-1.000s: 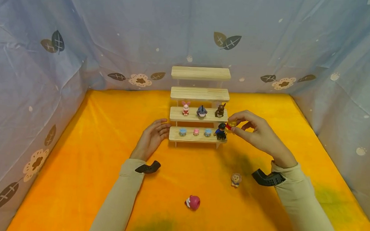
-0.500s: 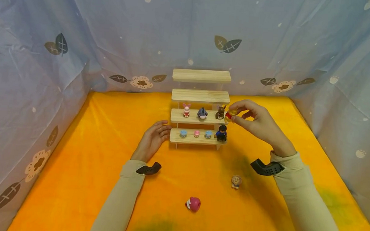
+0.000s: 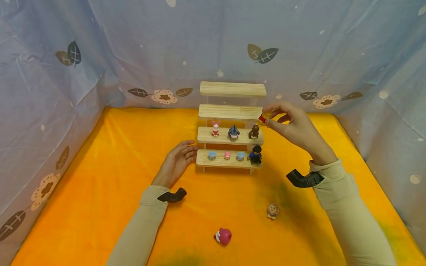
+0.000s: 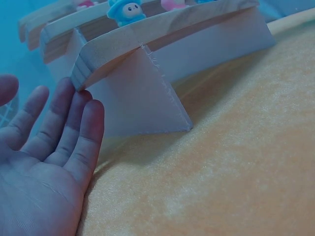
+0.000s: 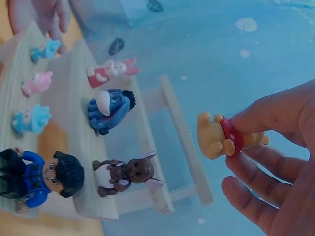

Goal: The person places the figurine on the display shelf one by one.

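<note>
A small yellow bear (image 3: 266, 117) in a red shirt is pinched between the thumb and fingertips of the right hand (image 3: 294, 128) and is held in the air at the right end of the shelf rack (image 3: 231, 112), level with its second board from the top. In the right wrist view the bear (image 5: 221, 136) is seen clear of the boards, touching none of them.

The left hand (image 3: 176, 162) lies released on the orange cloth (image 3: 89, 191), palm up and fingers straight, with the fingertips (image 4: 78, 98) touching the left end of the lowest board.

On the third board from the top, a pink piglet (image 3: 215, 129), a blue donkey (image 3: 233, 131) and a brown kangaroo (image 3: 254, 131) are stood in a row, the kangaroo at the right end, just below the held bear. On the lowest board, three tiny figures are lined up, blue (image 3: 211, 155), pink (image 3: 227, 155) and blue (image 3: 240, 156), with a dark-haired man (image 3: 256, 154) in blue at the right end.

On the cloth near its front edge, a lion (image 3: 272, 210) and a red figure (image 3: 223, 236) are lying, well apart from the rack.
</note>
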A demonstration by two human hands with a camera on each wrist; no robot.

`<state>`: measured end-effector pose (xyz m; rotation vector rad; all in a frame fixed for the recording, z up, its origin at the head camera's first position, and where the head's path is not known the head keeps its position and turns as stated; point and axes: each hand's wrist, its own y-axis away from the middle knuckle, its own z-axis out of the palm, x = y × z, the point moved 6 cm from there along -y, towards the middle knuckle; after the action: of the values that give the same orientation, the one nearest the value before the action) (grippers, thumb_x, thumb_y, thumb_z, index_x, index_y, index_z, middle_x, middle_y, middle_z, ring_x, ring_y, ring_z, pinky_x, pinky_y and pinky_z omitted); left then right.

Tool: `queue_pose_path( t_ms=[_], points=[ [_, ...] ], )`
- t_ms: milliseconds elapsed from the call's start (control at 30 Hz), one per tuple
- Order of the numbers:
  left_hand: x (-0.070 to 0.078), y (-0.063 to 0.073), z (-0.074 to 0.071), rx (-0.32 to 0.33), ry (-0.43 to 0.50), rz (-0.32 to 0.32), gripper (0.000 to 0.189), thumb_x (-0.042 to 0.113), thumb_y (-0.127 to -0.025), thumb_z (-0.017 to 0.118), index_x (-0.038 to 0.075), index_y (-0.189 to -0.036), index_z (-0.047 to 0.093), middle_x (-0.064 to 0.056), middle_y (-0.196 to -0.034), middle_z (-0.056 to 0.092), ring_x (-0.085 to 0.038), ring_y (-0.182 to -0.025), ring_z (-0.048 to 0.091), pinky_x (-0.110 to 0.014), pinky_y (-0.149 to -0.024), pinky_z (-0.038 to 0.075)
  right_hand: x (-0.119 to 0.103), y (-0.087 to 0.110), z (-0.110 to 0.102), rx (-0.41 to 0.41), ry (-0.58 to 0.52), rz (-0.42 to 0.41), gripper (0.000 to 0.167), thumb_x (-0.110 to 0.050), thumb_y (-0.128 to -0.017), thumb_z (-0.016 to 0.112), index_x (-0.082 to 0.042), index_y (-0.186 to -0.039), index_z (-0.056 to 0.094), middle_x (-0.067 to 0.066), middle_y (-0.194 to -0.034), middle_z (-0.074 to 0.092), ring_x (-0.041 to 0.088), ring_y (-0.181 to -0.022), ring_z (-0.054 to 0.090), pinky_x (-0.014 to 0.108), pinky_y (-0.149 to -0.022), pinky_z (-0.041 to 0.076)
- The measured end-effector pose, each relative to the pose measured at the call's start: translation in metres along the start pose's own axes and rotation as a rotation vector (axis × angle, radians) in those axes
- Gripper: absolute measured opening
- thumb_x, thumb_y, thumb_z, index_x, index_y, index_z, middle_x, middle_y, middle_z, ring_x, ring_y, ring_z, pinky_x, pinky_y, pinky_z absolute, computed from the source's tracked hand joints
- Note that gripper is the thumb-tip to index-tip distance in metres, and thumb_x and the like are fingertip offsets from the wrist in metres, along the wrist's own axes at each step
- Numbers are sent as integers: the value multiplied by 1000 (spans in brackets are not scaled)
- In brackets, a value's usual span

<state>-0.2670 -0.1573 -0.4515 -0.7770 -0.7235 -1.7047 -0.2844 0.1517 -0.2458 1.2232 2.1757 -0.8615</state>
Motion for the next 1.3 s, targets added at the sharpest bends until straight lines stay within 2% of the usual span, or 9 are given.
queue_pose_path(
  t_ms=[233,467,667,933,1167,1300],
  points=[
    [0,0,0,5,8,-3,46,28,-111,39,0,-146,37,-11,-128,56,-19,-112,57,-30,-94,49,-3,-15,-2,3,-5,25,26,-10,-99,63,-10,-125,66,8,-125,64,10,-104,56,26,-90,44],
    [0,1,1,-1,26,2,49,27,-111,38,-3,-149,31,-9,-125,57,-19,-111,57,-29,-93,50,-6,-28,-7,36,-4,12,26,-7,-98,62,-8,-124,67,12,-123,65,14,-103,55,24,-87,44],
    [-1,0,0,1,14,-7,47,28,-111,38,-1,-148,34,-7,-123,58,-19,-112,56,-31,-95,47,-5,-39,-8,52,-4,21,27,-7,-98,62,-5,-125,65,12,-125,65,11,-101,56,23,-85,45],
    [0,0,0,10,15,-10,44,28,-111,38,0,-146,37,-7,-123,58,-19,-112,56,-30,-93,48,-4,-53,-7,45,-17,46,28,-8,-99,62,-3,-126,64,12,-129,63,17,-105,56,21,-83,46],
    [-1,-1,0,14,14,-6,36,27,-111,38,4,-139,44,-6,-120,60,-18,-109,58,-31,-94,47,0,-60,-4,31,-19,65,29,-11,-99,62,-5,-128,63,12,-130,62,20,-108,56,23,-85,46],
    [-1,0,0,11,6,-1,39,28,-111,38,3,-141,43,-6,-121,60,-18,-109,58,-31,-93,48,2,-63,-1,26,-7,60,28,-9,-99,62,-4,-127,64,12,-129,62,22,-109,57,25,-87,47]
  ],
)
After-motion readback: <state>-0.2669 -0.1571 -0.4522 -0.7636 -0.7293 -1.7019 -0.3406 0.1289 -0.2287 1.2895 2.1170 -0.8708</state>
